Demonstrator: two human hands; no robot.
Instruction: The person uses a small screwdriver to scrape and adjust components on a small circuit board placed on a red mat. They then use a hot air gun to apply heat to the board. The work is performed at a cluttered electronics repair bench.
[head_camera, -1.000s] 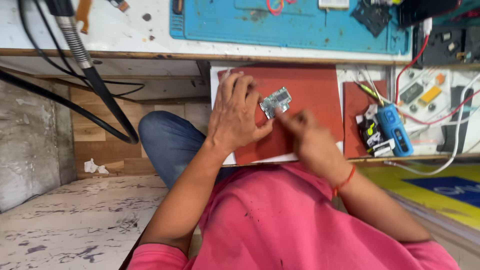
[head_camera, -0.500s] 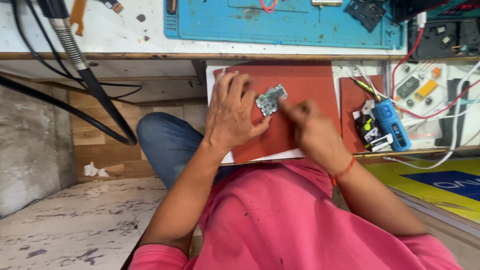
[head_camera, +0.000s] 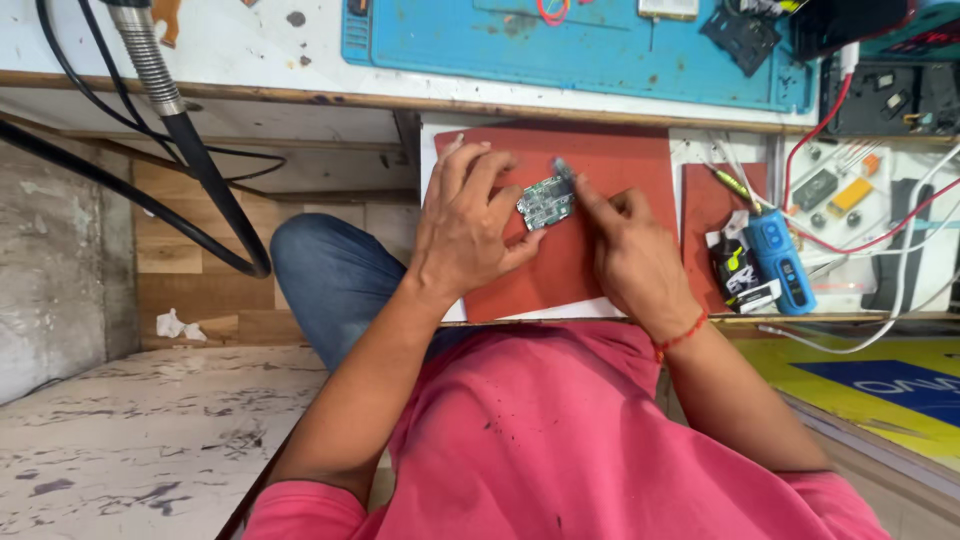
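Note:
A small green circuit board (head_camera: 545, 203) lies on a red-brown mat (head_camera: 610, 160) on a pull-out tray in front of me. My left hand (head_camera: 465, 225) rests flat on the mat and steadies the board's left edge with its fingers. My right hand (head_camera: 630, 250) pinches a thin grey tool (head_camera: 562, 168) whose tip sits at the board's upper right corner. A red thread circles my right wrist.
A blue work mat (head_camera: 600, 50) lies on the bench above. A blue handheld device (head_camera: 782, 260) and a black packet (head_camera: 738, 275) sit right of the red mat, with small parts and red wires (head_camera: 830, 110) beyond. A black hose (head_camera: 200, 160) hangs at left.
The view has shifted slightly. My right hand has moved up along the board with the thin tool. My left hand stays on the board.

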